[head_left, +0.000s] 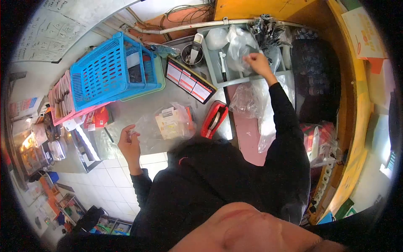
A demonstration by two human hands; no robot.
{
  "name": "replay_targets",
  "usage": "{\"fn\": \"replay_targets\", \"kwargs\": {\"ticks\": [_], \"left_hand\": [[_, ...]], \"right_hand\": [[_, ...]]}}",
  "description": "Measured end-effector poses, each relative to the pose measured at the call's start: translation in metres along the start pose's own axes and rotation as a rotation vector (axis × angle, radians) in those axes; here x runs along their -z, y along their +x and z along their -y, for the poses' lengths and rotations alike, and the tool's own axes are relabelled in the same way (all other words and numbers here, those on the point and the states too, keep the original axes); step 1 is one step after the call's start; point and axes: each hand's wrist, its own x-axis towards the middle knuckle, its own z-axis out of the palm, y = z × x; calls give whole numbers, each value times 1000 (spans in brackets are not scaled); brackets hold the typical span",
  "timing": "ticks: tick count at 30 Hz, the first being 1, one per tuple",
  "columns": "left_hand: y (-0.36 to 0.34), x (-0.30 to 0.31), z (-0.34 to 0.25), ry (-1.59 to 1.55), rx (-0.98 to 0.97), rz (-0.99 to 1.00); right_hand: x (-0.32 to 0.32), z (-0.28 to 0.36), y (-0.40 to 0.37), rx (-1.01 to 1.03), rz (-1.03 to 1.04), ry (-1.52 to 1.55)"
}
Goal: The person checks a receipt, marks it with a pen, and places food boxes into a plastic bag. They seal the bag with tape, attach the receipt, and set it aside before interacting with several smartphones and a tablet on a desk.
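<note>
My left hand (129, 145) has its fingers curled at the edge of a clear plastic bag (145, 133), which lies on the metal counter. Inside or under that bag are a pale-yellow packet with white labels (169, 122) and something orange behind it. Over the grey divided tray (214, 77), my right hand (258, 63) pinches at the crumpled clear plastic bags (240, 44); the exact spot its fingertips hold is too small to make out. A white-and-black pen-like item (223, 65) lies in the tray left of this hand.
A tablet (190, 80) leans beside a metal cup (192, 54). Left of it stands a blue basket (100, 71) over a pink one (63, 98). A red pouch (214, 119) lies near my body. Loose clear plastic (245, 101) hangs below the tray.
</note>
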Motion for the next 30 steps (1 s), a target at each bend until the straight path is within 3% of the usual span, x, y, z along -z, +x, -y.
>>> {"fn": "replay_targets", "kwargs": {"ticks": [1, 2, 4, 5, 8, 10, 14, 16, 19, 24, 30], "left_hand": [[0, -1, -2, -20, -13, -10], [-1, -3, -4, -15, -12, -10], [-3, -6, -8, 29, 38, -3], [-3, -6, -7, 32, 37, -5], [-6, -6, -3, 1, 36, -3], [-8, -6, -4, -2, 37, 7], [-12, -11, -8, 7, 40, -4], [-16, -10, -6, 17, 29, -18], [-21, -9, -5, 5, 36, -43], [-19, -10, -3, -42, 67, -28], [-11, -12, 2, -52, 21, 4]], "right_hand": [[-2, -25, 12, 57, 37, 243], [0, -21, 15, 56, 40, 247], [11, -6, 21, 123, -163, 950], [16, -5, 29, 124, -162, 953], [36, 13, 52, 181, -174, 847], [48, 54, 56, 151, -107, -242], [-18, 34, 99, 76, -131, -527], [-30, 25, 107, 87, -163, -483], [-26, 29, 91, 34, -339, -146], [-1, 29, 77, 1, -327, -71], [0, -9, 90, 77, -465, 21]]}}
